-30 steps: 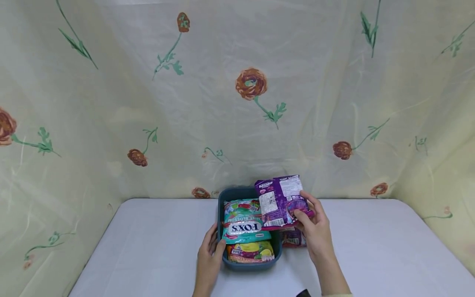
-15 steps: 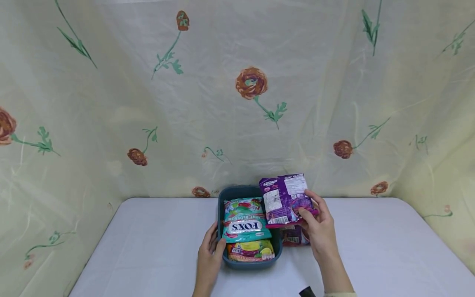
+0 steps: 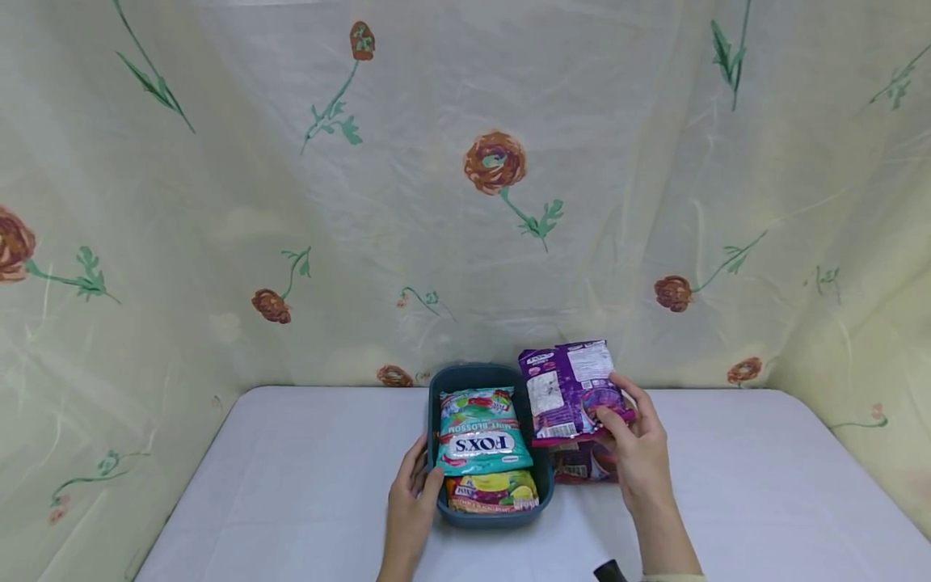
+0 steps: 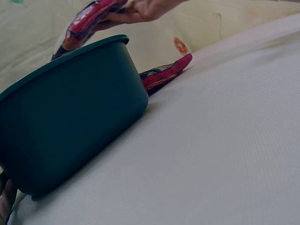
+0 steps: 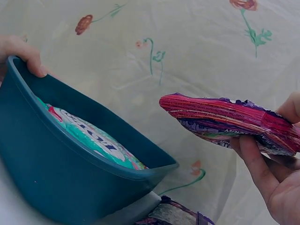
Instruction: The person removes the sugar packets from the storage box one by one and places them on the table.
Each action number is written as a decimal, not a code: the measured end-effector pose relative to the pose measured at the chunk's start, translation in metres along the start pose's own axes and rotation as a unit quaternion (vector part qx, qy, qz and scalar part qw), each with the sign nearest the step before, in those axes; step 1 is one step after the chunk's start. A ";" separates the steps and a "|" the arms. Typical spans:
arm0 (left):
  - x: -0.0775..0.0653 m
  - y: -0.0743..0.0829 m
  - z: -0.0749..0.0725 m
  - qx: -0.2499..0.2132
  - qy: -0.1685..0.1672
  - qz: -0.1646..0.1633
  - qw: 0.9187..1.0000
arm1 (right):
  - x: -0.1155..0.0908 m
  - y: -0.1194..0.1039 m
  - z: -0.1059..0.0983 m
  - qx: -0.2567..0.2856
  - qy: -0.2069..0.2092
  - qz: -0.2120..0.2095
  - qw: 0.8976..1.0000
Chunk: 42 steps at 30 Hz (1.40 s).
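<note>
My right hand (image 3: 640, 457) pinches a purple candy bag (image 3: 569, 388) by its right side, thumb on top. It is held up beside the right rim of a dark blue-green plastic bin (image 3: 490, 521). Inside the bin lie a teal FOX'S candy bag (image 3: 480, 440) and a yellow-and-red candy bag (image 3: 490, 493). Against the bin's left side, my left hand (image 3: 410, 505) grips the wall, with its thumb over the rim in the right wrist view. Another purple bag (image 3: 578, 465) lies on the table right of the bin, partly hidden under the held one.
A white-covered table (image 3: 313, 485) extends to both sides of the bin. Behind it hangs a pale curtain (image 3: 407, 202) printed with flowers. A small black object (image 3: 609, 571) shows at the bottom edge, near my right forearm.
My right hand has carried the purple candy bag to the right, off the top of the bin, uncovering more of the bin's inside. The left hand and the bin have stayed in place.
</note>
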State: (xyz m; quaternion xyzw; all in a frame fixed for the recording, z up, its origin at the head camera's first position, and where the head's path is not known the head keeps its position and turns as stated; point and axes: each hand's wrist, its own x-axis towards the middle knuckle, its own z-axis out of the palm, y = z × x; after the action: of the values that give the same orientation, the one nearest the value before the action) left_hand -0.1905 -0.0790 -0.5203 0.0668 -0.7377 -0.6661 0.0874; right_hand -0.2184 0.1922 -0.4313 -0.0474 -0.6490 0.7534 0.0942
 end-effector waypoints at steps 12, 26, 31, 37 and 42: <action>-0.001 0.001 0.000 0.003 0.002 -0.010 1.000 | 0.003 0.002 -0.008 0.002 0.024 0.006 1.000; 0.000 0.004 0.001 0.007 -0.001 -0.011 1.000 | 0.006 0.003 -0.015 0.015 0.036 -0.002 0.999; 0.000 0.003 0.001 0.007 0.001 -0.013 1.000 | 0.008 0.003 -0.017 0.022 0.059 -0.004 0.998; 0.000 0.004 0.001 0.008 0.002 -0.011 1.000 | 0.010 0.004 -0.022 0.038 0.064 -0.010 0.997; -0.001 0.003 0.000 0.008 0.003 -0.004 1.000 | 0.010 0.004 -0.027 0.053 0.067 -0.013 0.996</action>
State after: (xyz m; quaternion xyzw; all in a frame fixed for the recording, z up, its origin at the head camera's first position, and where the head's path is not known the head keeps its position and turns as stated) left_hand -0.1896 -0.0784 -0.5171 0.0726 -0.7426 -0.6602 0.0859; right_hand -0.2237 0.2197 -0.4383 -0.0845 -0.6007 0.7807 0.1498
